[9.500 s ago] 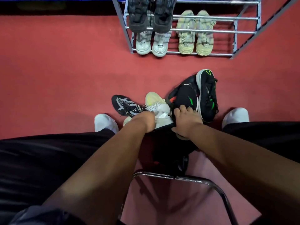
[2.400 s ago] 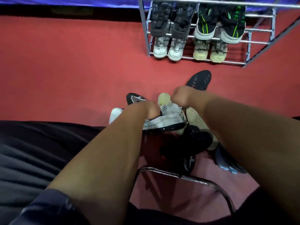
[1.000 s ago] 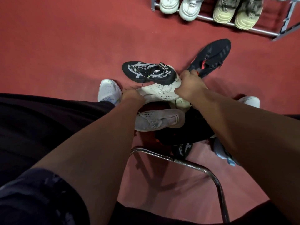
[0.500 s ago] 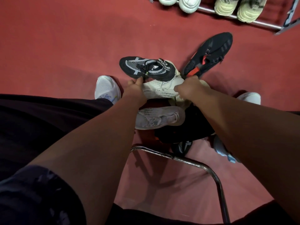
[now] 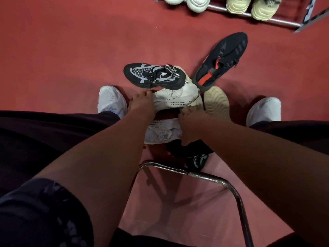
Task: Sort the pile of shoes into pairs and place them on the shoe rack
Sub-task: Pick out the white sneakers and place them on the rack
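At frame centre, the left hand [image 5: 142, 103] gripped the end of the upper white knit sneaker [image 5: 176, 98], on which a black-and-grey sneaker [image 5: 153, 75] lay. Just below, the right hand [image 5: 191, 125] curled round a second white sneaker [image 5: 160, 133]. A black sneaker with orange trim [image 5: 220, 59] lay at the upper right of the pile. The shoe rack [image 5: 284, 23] along the top edge held a white pair [image 5: 195, 3] and a cream pair [image 5: 263, 9].

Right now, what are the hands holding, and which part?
The left hand grips the upper white shoe at its left end; the right hand grips the lower white shoe at its right end.
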`<state>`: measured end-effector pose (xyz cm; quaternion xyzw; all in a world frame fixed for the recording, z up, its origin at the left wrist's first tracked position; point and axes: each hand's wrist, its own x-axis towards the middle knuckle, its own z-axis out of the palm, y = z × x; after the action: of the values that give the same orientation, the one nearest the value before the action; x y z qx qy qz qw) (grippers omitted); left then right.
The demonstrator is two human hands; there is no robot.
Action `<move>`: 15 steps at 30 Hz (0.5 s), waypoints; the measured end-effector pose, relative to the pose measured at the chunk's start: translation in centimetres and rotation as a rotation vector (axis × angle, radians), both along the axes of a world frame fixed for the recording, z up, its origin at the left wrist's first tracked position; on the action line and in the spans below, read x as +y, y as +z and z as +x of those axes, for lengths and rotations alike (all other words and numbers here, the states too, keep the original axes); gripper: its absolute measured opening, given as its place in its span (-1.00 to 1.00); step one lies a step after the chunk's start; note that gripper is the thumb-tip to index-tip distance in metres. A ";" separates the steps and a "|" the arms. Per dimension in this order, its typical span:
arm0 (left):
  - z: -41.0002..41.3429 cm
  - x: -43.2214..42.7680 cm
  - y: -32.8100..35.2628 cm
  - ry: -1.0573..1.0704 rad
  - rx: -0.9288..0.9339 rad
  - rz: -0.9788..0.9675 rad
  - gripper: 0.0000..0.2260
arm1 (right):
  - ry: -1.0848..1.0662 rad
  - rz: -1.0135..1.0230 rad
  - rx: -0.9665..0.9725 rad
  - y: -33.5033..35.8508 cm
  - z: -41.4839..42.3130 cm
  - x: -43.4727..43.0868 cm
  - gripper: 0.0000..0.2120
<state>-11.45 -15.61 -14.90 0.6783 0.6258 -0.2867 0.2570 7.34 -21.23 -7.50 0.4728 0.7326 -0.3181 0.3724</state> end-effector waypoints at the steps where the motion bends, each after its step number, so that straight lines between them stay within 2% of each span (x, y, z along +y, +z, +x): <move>1: 0.0 -0.1 -0.1 -0.009 -0.013 0.011 -0.39 | 0.026 0.037 0.007 0.0 -0.1 -0.4 -0.08; 5: 0.1 0.0 -0.1 -0.025 -0.019 0.030 -0.29 | 0.005 0.119 0.054 -0.2 -0.1 -0.9 -0.28; 8: 0.0 0.7 0.4 -0.028 -0.046 0.039 -0.37 | -0.031 0.080 0.074 0.6 0.3 -0.2 -0.32; 12: -0.1 1.9 2.4 -0.032 -0.074 0.042 -0.32 | -0.077 0.084 0.072 1.6 1.7 1.1 -0.33; 15: -0.2 2.9 4.8 0.002 -0.109 -0.027 -0.31 | -0.099 0.063 0.024 2.9 3.1 2.4 -0.33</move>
<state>-11.64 -12.72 -10.10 0.6886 0.6079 -0.2574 0.3000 10.46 -18.88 -4.57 0.5161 0.7223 -0.3185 0.3324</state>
